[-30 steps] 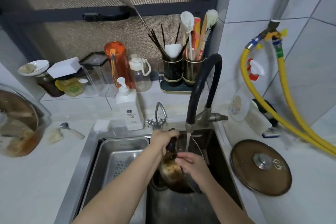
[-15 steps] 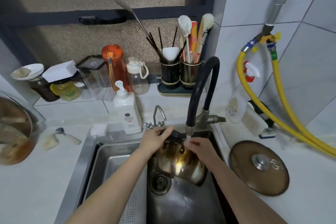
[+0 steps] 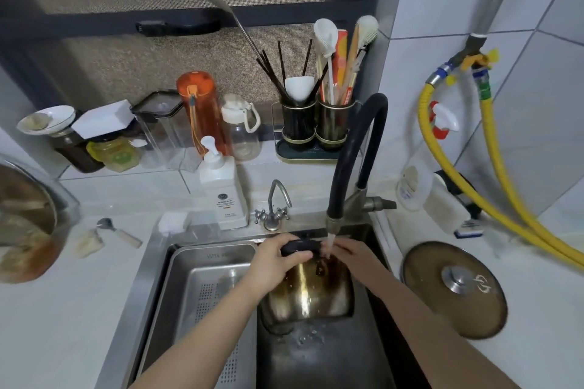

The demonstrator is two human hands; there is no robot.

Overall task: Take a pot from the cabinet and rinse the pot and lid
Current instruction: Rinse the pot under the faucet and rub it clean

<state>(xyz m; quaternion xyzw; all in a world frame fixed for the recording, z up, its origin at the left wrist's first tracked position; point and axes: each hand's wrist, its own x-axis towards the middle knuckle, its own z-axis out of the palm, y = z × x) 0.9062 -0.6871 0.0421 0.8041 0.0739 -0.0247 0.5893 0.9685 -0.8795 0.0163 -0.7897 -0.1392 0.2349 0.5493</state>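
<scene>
Since half a second ago the pot [image 3: 311,289] has been turned so its stained outer wall faces up, mouth toward the person, held over the sink [image 3: 319,357] directly below the faucet [image 3: 357,151]. Left hand [image 3: 271,265] has its grip closed over the pot's dark handle [image 3: 300,245] at the top edge, just left of the faucet spout. Right hand [image 3: 354,257] presses on the pot's upper right side, fingers curled against it, right of the water stream [image 3: 328,243], which lands on the pot between the two hands. Lid [image 3: 453,289] lies flat on the tabletop [image 3: 537,325], well to the right of the faucet, knob up, untouched.
</scene>
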